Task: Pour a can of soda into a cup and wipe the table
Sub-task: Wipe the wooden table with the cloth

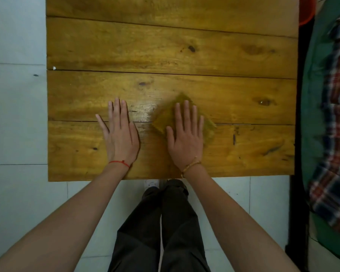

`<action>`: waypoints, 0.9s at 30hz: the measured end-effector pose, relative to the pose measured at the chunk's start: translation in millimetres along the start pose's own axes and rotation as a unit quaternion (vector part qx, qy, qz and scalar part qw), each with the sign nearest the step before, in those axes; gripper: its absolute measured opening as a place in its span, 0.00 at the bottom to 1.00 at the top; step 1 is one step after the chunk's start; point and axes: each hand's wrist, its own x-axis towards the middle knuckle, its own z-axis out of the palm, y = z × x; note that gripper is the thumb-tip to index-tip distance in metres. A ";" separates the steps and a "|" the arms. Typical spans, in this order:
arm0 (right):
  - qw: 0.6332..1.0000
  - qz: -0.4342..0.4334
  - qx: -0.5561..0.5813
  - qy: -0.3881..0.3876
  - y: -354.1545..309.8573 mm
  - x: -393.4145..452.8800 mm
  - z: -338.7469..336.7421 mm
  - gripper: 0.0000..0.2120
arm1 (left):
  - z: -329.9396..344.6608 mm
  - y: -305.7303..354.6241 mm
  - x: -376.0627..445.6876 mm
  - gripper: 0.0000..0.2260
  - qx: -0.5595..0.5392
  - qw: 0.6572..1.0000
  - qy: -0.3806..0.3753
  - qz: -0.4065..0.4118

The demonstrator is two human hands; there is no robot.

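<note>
A yellow-green cloth lies folded on the wooden plank table, near its front edge. My right hand presses flat on the cloth, fingers straight and spread; the cloth looks blurred. My left hand rests flat on the bare wood to the left of the cloth, fingers extended, apart from it. A shiny wet-looking patch shows on the wood between the two hands. No can or cup is in view.
Pale floor tiles lie left of and in front of the table. Plaid fabric over green material hangs close to the table's right edge. A red-orange object sits at the far right corner. My legs stand at the front edge.
</note>
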 end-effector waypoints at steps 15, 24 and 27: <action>0.998 0.042 0.015 0.040 -15.5 123.7 -24.9 0.30 | -4.5 21.9 113.1 0.26 0.039 0.999 -0.002 0.025; 0.988 0.145 0.013 0.053 5.3 189.4 -41.7 0.29 | -7.0 24.2 114.8 0.26 0.031 0.999 0.001 0.014; 0.969 0.234 0.015 0.072 -14.9 216.5 -44.2 0.29 | -7.5 24.4 115.9 0.27 0.044 0.999 -0.006 0.011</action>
